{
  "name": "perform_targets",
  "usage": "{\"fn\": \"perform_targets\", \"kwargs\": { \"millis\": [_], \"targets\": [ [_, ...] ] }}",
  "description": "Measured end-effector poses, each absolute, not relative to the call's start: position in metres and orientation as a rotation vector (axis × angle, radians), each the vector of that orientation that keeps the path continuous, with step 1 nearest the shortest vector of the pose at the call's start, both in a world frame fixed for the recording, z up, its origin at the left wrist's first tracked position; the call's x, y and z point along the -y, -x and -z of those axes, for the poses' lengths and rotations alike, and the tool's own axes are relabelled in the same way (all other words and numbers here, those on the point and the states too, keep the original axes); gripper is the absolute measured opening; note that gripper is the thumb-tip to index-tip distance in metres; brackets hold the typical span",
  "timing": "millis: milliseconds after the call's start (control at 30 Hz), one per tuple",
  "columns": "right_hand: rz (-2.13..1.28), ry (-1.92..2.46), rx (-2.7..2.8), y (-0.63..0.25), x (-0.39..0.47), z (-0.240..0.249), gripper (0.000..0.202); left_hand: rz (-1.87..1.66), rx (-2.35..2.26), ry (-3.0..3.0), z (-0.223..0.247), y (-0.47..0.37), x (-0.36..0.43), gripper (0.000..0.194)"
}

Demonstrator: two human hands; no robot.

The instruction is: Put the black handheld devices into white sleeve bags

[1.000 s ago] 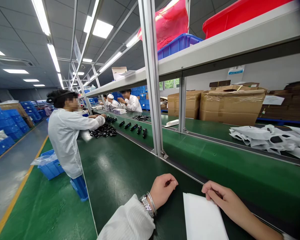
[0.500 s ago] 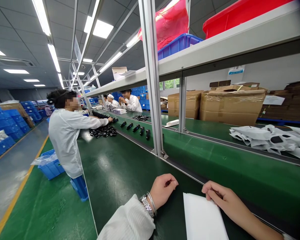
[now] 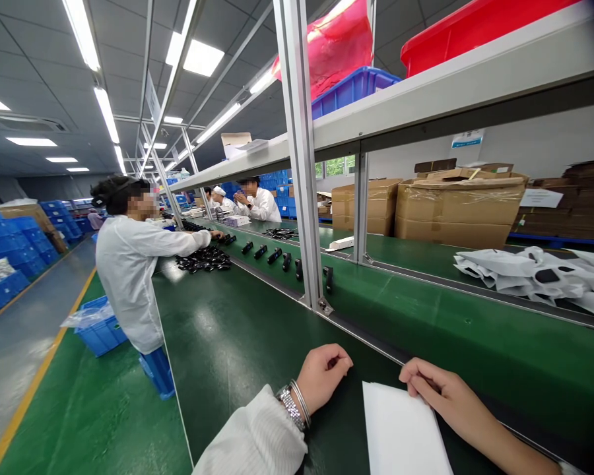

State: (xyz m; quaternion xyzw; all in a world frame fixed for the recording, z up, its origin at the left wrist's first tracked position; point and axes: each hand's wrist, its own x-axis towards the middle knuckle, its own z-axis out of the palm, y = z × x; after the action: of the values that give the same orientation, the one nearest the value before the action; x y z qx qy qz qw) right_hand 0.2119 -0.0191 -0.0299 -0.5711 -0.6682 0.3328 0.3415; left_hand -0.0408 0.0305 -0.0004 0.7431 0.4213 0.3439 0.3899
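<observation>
My left hand (image 3: 323, 376), with a metal watch and bangles at the wrist, rests on the green bench (image 3: 218, 343). Its fingers are curled in and nothing shows in them. To its right lies a flat white sheet (image 3: 403, 425), possibly a stack. My right hand (image 3: 435, 389) rests at the upper right edge of that sheet, by the conveyor's rim, fingers curled and thumb drawn in. Whether the thumb touches the sheet I cannot tell. Beyond both hands, a row of small black devices (image 3: 274, 255) stands on the green conveyor belt (image 3: 400, 297).
A metal post (image 3: 299, 165) rises between bench and belt, carrying a shelf with a blue bin (image 3: 351, 91) and a red bin (image 3: 465, 33). At the left, a co-worker (image 3: 129, 264) reaches over a pile of black parts (image 3: 204, 259). White bags (image 3: 539, 274) lie beyond the belt.
The black devices on the belt have moved right, toward me; one now shows past the post. The co-worker's arm has shifted slightly. My hands have stayed still.
</observation>
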Motion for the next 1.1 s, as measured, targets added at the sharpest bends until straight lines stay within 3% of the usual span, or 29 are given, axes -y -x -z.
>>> {"fn": "perform_targets", "kwargs": {
  "millis": [1100],
  "targets": [
    [-0.858,1.481,1.733,-0.2085,0.0204,0.0249,0.032,-0.876,-1.059,-1.888,0.0055,0.0416,-0.0329,0.019]
  ]
}}
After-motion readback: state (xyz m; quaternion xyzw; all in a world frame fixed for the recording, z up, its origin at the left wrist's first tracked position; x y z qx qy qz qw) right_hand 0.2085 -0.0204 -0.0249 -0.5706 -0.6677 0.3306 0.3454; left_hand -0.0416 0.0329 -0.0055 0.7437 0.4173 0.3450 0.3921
